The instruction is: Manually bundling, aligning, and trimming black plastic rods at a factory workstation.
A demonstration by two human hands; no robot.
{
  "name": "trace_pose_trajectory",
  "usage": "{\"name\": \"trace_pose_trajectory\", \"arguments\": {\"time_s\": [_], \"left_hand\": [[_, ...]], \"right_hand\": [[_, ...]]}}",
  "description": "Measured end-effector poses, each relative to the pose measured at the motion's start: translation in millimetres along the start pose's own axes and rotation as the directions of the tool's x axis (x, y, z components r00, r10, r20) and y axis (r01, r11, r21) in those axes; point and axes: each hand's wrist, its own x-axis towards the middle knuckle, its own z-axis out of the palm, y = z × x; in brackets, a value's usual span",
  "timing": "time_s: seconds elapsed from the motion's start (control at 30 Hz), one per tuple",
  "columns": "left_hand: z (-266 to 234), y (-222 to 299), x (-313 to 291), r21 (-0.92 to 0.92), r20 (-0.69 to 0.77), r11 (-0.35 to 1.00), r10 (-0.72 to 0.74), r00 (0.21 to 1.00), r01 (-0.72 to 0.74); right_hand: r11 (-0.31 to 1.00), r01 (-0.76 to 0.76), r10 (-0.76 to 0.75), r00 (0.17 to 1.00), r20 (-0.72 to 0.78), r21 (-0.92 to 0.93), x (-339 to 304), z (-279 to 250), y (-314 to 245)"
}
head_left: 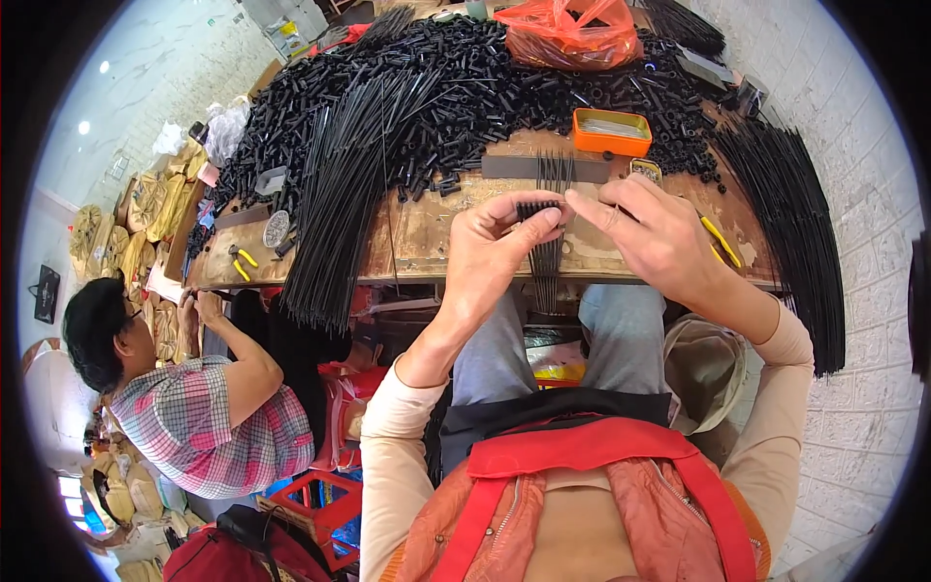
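Note:
Near the table's front edge, my left hand [495,247] is closed round a flat row of thin black rods [548,260], thumb on the near side. The rods stand side by side, their upper ends over a grey bar [504,168] on the table and their lower ends hanging past the edge. A dark band crosses the row at the left fingertips. My right hand [648,233] is closed, with its fingertips at the right end of the row next to the left thumb. Anything tiny between those fingertips is too small to make out.
Black tubes [446,116] heap across the wooden table [427,238]. Bundles of black rods [339,213] [790,213] overhang both sides. An orange box [611,133], a red plastic bag [572,34] and yellow-handled pliers [720,241] lie beyond my hands. A co-worker [208,407] sits at left.

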Motion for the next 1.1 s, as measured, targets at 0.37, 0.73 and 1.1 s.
{"name": "trace_pose_trajectory", "arguments": {"time_s": [0.37, 0.73, 1.1], "left_hand": [[-6.7, -4.2, 1.2, -0.03, 0.046, 0.999, 0.013, 0.999, -0.012], [-5.6, -3.7, -0.4, -0.02, 0.014, 0.999, -0.033, 0.999, 0.033], [-10.5, -5.4, 3.0, -0.055, 0.023, 0.998, 0.009, 1.0, -0.007]], "right_hand": [[0.984, 0.146, -0.145, 0.989, 0.024, -0.1, 5.0, -0.5, 2.1], [0.984, 0.177, -0.176, 0.982, 0.066, -0.021, 14.4, -5.0, 3.7], [0.995, 0.042, -0.04, 0.999, 0.019, -0.091, -2.4, -14.6, 14.8]]}}
